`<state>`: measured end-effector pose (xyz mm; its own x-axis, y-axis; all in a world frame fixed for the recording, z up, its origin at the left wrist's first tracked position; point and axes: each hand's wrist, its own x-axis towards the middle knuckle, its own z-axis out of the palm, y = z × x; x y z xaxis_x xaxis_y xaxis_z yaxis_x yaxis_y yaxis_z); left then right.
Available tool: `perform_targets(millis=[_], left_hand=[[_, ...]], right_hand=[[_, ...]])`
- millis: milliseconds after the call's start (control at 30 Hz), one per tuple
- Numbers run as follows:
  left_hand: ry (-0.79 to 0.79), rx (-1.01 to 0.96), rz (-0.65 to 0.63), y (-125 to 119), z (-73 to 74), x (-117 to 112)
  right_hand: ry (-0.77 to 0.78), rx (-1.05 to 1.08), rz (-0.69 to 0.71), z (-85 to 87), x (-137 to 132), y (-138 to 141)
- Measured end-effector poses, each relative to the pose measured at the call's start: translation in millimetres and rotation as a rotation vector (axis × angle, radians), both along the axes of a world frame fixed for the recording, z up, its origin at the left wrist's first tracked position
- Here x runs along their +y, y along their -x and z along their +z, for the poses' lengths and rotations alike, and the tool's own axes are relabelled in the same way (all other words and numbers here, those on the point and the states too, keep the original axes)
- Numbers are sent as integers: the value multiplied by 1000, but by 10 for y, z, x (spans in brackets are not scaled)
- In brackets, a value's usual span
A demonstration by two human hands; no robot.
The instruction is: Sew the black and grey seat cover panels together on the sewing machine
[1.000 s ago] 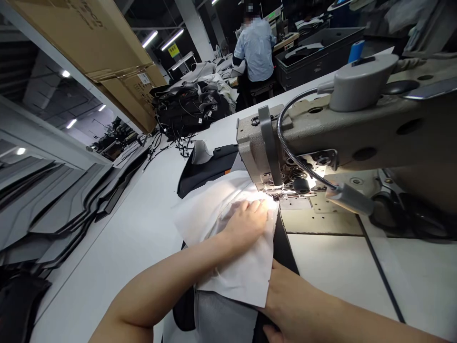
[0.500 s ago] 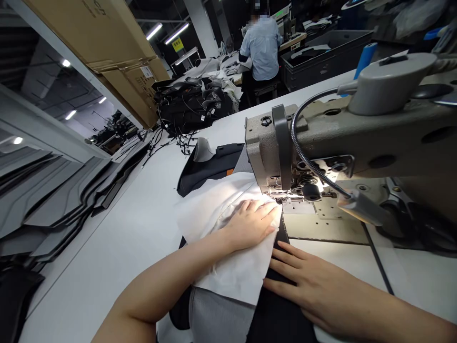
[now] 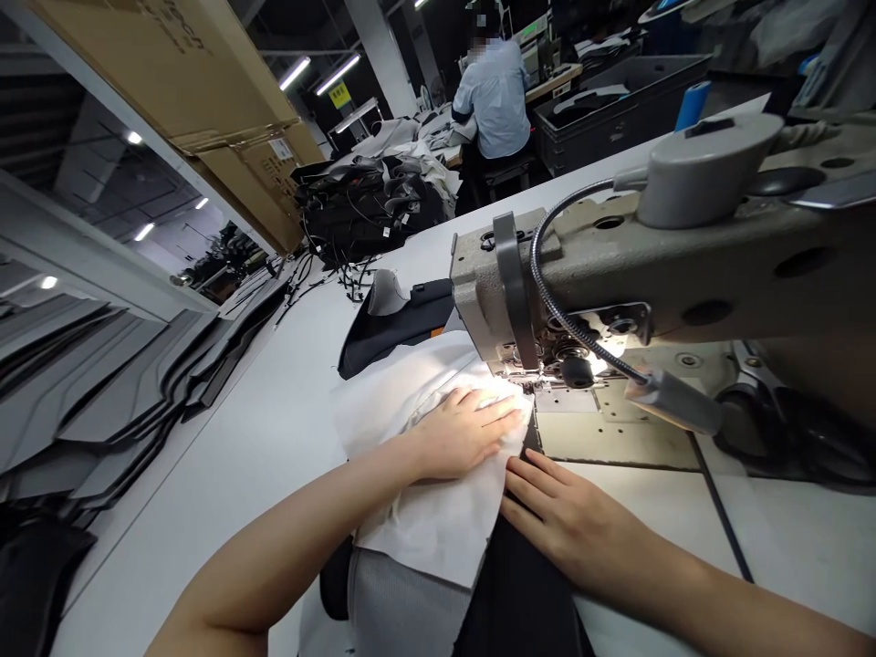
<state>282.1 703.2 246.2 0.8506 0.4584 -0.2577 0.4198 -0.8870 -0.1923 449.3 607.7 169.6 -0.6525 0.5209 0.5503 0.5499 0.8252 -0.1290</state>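
Observation:
My left hand [image 3: 465,431] lies flat on a white piece of fabric [image 3: 438,534], fingers stretched toward the lit needle area of a sewing machine [image 3: 520,283]. Under the white fabric lie a grey fabric piece [image 3: 403,602] and a black fabric piece [image 3: 513,593]. With fingers extended, my right hand [image 3: 561,511] rests on the black piece by the white fabric's right edge. The fabric reaches under the machine's head, where the presser foot is mostly hidden. Beyond it, a dark fabric part with a grey tab [image 3: 387,294] lies on the table.
Scissors [image 3: 753,401] lie right of the needle area. Stacked grey panels [image 3: 130,374] line the left side. A heap of black pieces [image 3: 370,205] and a cardboard box [image 3: 225,109] stand at the back. A person [image 3: 496,96] sits beyond, beside a grey crate [image 3: 609,114].
The view has shifted slightly, so the machine appears farther left. My right hand has moved a little forward and left along the fabric edge. My left hand stays flat on the white fabric.

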Motion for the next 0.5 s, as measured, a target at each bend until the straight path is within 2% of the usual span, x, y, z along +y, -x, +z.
perform_targets(millis=[100, 267, 500], left_hand=[[33, -42, 60, -76, -20, 40], [-57, -104, 159, -193, -151, 4], [-125, -91, 178, -251, -158, -81]], right_hand=[[96, -29, 25, 17, -24, 19], [-45, -30, -12, 48, -20, 30], [-88, -86, 58, 10, 37, -113]])
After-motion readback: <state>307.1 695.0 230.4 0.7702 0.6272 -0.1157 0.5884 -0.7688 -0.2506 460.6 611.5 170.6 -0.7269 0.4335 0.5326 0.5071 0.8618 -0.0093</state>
